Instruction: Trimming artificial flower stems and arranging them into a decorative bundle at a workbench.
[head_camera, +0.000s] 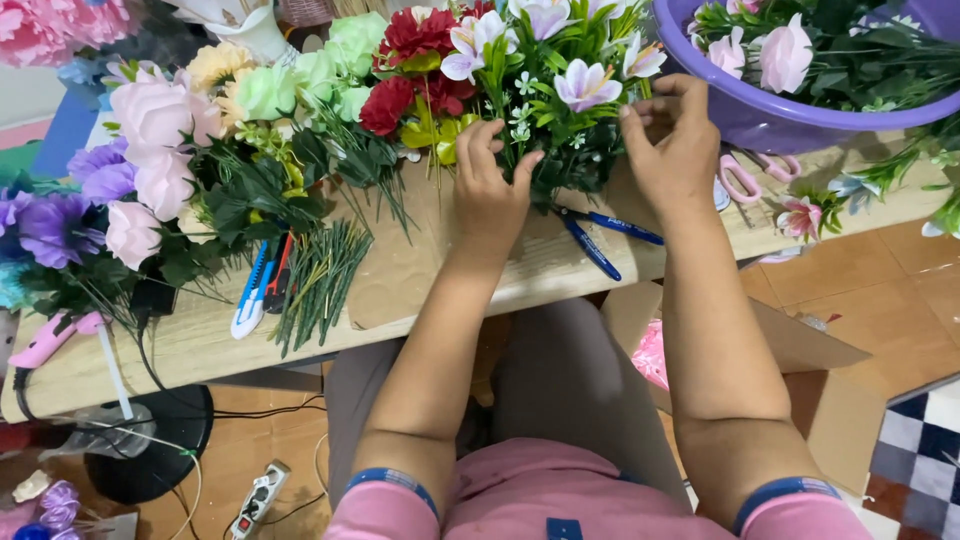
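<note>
An artificial flower arrangement (560, 110) with pale purple lilies, small white blossoms and dark green leaves stands on the wooden table (420, 270). My left hand (490, 185) grips its left side among the leaves, fingers curled in. My right hand (675, 140) holds its right side, fingertips pinched on a stem near the top. Blue-handled pliers (600, 240) lie on the table just below the arrangement, between my two wrists.
Red, green, pink and purple fake flowers (160, 150) crowd the table's left. A bundle of green stems (320, 280) and cutters (260, 285) lie nearby. A purple basin (790, 120) of flowers sits at right, pink scissors (740, 178) beside it. A pink glue gun (55, 340) rests far left.
</note>
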